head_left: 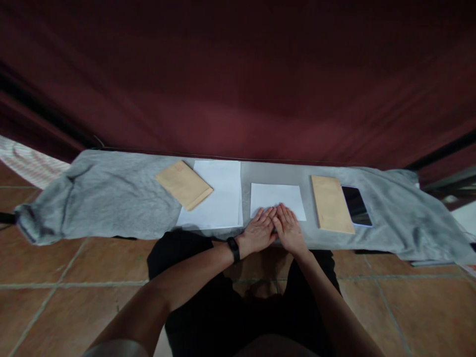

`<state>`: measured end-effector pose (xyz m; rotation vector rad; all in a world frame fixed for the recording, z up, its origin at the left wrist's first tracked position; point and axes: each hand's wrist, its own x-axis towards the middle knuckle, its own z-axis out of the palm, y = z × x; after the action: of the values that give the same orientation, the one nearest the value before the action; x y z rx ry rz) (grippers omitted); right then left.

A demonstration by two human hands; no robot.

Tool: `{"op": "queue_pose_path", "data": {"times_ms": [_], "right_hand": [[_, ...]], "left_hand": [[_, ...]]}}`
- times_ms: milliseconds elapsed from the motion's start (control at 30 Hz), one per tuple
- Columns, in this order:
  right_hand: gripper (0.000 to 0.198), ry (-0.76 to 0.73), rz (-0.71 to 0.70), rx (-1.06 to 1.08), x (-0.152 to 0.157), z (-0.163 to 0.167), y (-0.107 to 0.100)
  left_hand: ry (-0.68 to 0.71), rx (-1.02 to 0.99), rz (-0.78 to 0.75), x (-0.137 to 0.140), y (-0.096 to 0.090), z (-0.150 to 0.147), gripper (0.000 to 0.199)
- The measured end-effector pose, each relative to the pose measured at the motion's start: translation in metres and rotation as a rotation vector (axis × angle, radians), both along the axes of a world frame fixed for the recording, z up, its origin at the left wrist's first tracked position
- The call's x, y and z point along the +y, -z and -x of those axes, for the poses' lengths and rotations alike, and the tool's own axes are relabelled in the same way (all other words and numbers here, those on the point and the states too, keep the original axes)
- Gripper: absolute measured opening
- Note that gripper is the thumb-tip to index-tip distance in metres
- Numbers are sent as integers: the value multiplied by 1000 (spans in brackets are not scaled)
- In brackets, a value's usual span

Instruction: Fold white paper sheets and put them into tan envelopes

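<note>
A white sheet of paper [278,195], perhaps folded, lies flat in front of me. My left hand [259,229] rests palm down over its near edge with the fingers stretched out. Beside it, touching at the fingertips, my right hand [289,229] lies flat on the same paper. Whatever is under the palms is hidden. To the left are larger white sheets [219,203], partly covered by a tan envelope [185,185] set at a slant. On the right sit more tan envelopes [330,204], seemingly a stack.
A phone [357,206] with a dark screen lies right of the envelopes. Grey cloth [122,198] covers the narrow bench. Dark red fabric [238,89] hangs along its far side. Tiled floor [92,263] shows below, and my knees are close to the near edge.
</note>
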<state>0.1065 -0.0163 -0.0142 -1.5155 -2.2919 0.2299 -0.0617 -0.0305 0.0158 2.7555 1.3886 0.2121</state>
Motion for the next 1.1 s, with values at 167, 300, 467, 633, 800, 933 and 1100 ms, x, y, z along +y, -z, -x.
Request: {"op": "queue_pose_path", "data": {"times_ms": [167,300,467,633,800,933,1100], "right_hand": [[63,59,-63,-94,-1,-17,5],[64,102,-123,-144,-3,-26,8],[64,146,-191,-160,-6,-35,10],[64,188,-218,-179,-9,-41,12],[65,240,-219,-185,-11,-41,12],[64,280,-206,-192,-13,-40,10],[61,318,-191,-172,-13,-37,7]], "left_hand": [[13,16,-21,-1,0,2,69],[11,10,-6,0,-1,2,70],[-27,-30,31,2,1,3,73],[-158,-59,60,7,6,6,77],[-293,-70,38,17,11,11,79],[-357,-66,1,25,10,14,71],[-377,-66,-34,37,4,10,64]]}}
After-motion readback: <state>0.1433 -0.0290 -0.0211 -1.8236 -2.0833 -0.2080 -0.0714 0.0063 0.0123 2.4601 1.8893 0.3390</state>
